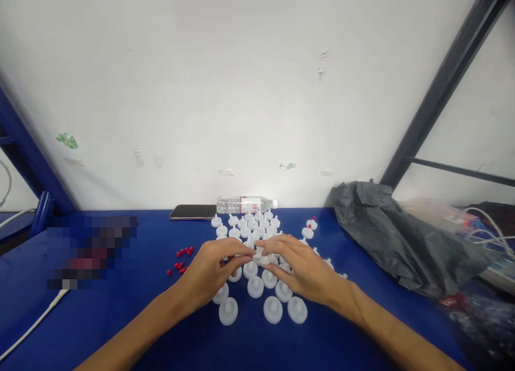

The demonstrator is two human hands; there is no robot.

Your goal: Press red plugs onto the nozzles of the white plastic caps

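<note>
Several white plastic caps (272,309) stand in rows on the blue table (132,317). My left hand (213,269) and my right hand (300,266) meet over the middle of the rows, fingertips touching at about the same spot. Both pinch together on a white cap (257,251) held between them. A small heap of red plugs (182,258) lies just left of my left hand. A cap with a red plug in it (311,224) stands at the far right of the rows.
A clear water bottle (246,204) lies on its side at the wall, with a dark phone (193,212) to its left. A crumpled grey plastic bag (398,237) fills the right. White cables (36,323) run at the left and far right.
</note>
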